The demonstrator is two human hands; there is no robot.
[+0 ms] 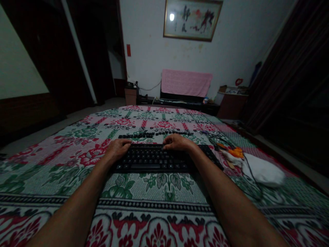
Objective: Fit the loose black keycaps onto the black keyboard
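A black keyboard (146,166) lies flat on the flowered bedspread (164,187), its space bar toward me. My left hand (118,149) grips the keyboard's left end, with the fingers closed around that edge. Over the keyboard's upper row is my right hand (177,142), its thumb and fingers bent together in a pinch. Whatever sits between those fingertips is too small and dark to name. Behind the keyboard, loose black keycaps (140,135) are lined up in a row across the cloth. The right forearm covers part of the keyboard's right side.
To the right lie a white cloth-like bundle (264,170), an orange item (235,152) and a dark cable (250,168). Past the bed's far edge stands a low black cabinet (146,101) with a pink towel (186,83) draped over something on it.
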